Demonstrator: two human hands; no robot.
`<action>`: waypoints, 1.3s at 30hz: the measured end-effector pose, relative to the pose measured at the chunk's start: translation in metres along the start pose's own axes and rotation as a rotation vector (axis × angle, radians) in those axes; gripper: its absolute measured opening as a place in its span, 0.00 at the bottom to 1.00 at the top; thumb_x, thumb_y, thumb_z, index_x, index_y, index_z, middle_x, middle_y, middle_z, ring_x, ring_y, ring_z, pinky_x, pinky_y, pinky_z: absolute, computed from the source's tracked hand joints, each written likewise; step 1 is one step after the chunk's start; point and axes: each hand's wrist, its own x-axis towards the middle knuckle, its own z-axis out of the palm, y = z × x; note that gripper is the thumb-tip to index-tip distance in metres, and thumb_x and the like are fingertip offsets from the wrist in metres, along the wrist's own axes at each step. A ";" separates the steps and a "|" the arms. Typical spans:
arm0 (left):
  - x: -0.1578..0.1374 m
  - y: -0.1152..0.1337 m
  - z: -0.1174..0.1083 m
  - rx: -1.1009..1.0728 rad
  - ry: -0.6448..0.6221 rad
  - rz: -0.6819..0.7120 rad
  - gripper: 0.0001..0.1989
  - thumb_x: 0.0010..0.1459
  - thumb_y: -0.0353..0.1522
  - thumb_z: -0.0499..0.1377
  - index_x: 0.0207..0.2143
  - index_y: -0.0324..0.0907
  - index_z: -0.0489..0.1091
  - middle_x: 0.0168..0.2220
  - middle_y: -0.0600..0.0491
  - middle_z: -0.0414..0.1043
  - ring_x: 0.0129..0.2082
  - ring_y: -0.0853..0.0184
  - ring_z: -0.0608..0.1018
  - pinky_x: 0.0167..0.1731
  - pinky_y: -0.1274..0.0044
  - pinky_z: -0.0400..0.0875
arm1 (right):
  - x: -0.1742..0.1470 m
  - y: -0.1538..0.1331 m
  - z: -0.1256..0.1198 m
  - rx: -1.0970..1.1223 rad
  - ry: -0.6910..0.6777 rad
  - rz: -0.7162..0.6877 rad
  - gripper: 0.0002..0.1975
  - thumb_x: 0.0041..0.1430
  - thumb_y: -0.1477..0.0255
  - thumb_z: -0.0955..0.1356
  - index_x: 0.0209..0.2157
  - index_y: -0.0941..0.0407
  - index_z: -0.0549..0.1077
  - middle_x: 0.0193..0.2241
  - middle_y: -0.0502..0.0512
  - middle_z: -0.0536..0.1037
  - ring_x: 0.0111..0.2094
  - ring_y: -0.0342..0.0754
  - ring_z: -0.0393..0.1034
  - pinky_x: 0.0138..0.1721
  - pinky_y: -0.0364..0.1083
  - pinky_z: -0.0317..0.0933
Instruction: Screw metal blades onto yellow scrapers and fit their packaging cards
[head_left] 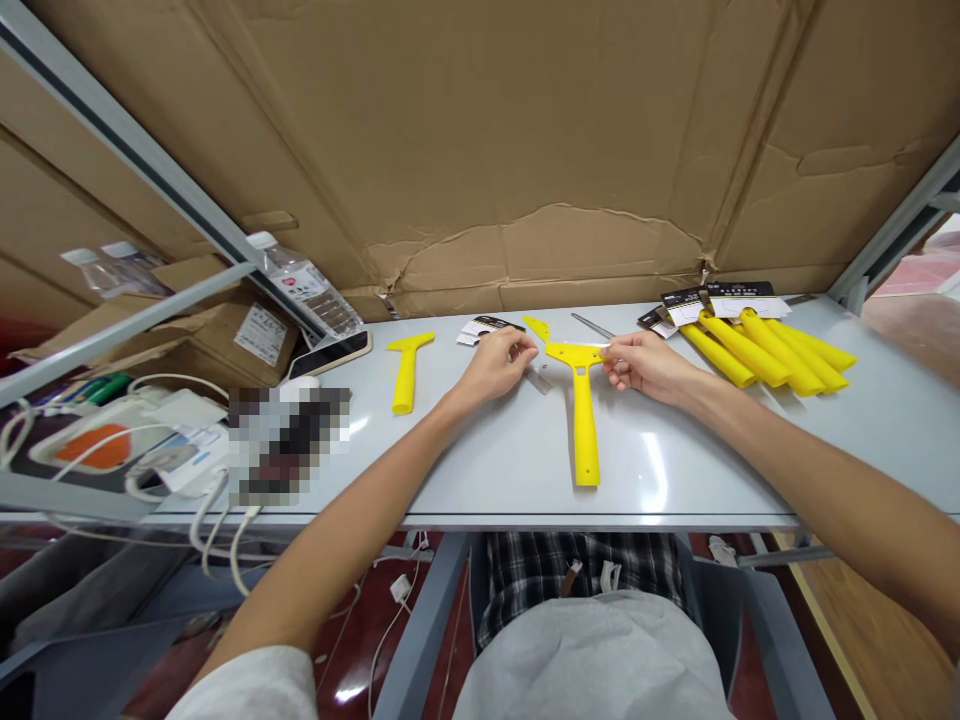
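A yellow scraper (585, 430) with a T-shaped head lies on the table, handle toward me, and a thin pale strip runs along its top edge. My right hand (641, 365) pinches the right end of that head. To the left of it my left hand (496, 362) is closed, fingertips together; what they hold, if anything, is too small to make out. Beside those fingertips lie a small clear flat piece (539, 381) and a tiny part. Just beyond are a yellow triangular piece (537, 327), a slim grey metal tool (592, 325) and a black-and-white card (480, 328).
Another yellow scraper (404, 380) lies to the left. Several yellow handles (757, 355) with cards are piled at the right. A phone (331, 354), a plastic bottle (307, 285), a cardboard box (255, 340) and white cables (204, 525) occupy the left. Cardboard (525, 150) walls the back.
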 end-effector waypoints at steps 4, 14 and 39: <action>-0.001 0.009 -0.002 -0.193 0.097 -0.036 0.09 0.66 0.37 0.61 0.39 0.42 0.78 0.42 0.47 0.81 0.42 0.62 0.80 0.41 0.70 0.74 | 0.000 0.003 0.002 0.007 -0.009 0.007 0.09 0.58 0.74 0.75 0.33 0.62 0.73 0.28 0.57 0.77 0.22 0.39 0.69 0.23 0.40 0.66; -0.013 0.034 0.008 -0.421 -0.035 -0.049 0.10 0.62 0.39 0.66 0.35 0.42 0.82 0.53 0.41 0.79 0.56 0.55 0.79 0.46 0.67 0.81 | -0.003 0.003 0.011 -0.016 -0.017 0.016 0.05 0.62 0.76 0.73 0.35 0.64 0.75 0.28 0.57 0.77 0.22 0.39 0.70 0.22 0.39 0.65; -0.013 0.039 0.003 -0.773 -0.040 -0.315 0.15 0.55 0.34 0.69 0.45 0.38 0.78 0.47 0.44 0.81 0.36 0.64 0.83 0.37 0.69 0.81 | -0.004 0.004 0.009 -0.019 -0.020 0.004 0.06 0.62 0.76 0.74 0.37 0.64 0.77 0.27 0.56 0.77 0.23 0.40 0.71 0.22 0.40 0.67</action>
